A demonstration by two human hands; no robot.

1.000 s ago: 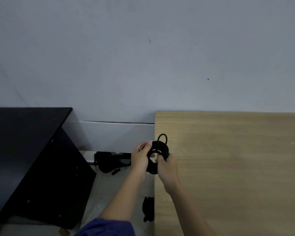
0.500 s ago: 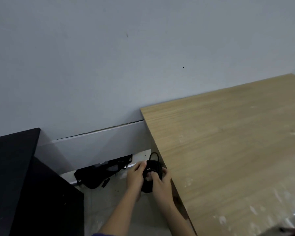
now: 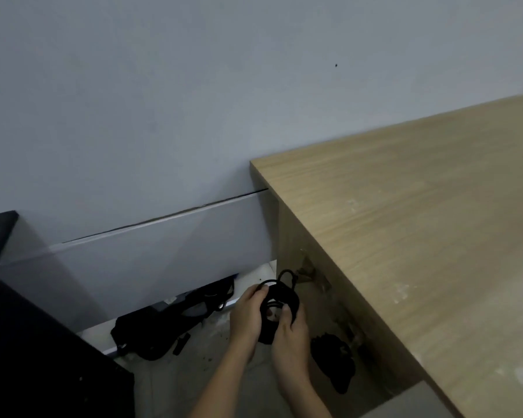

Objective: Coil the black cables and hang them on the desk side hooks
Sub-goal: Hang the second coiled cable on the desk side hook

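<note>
black cable coil (image 3: 280, 300) gripped by left hand (image 3: 246, 315) and right hand (image 3: 290, 330), fingers curled round loops | held just beside desk side panel (image 3: 290, 236) | top loop near what seems a hook (image 3: 307, 271), blurred

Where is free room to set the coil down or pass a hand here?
The desk top is bare in view. The floor between the black cabinet and the forearms is also free. Crowded: the desk side, where left hand and right hand grip the coiled cable beside another black bundle, and the wall foot, where black straps lie.
</note>
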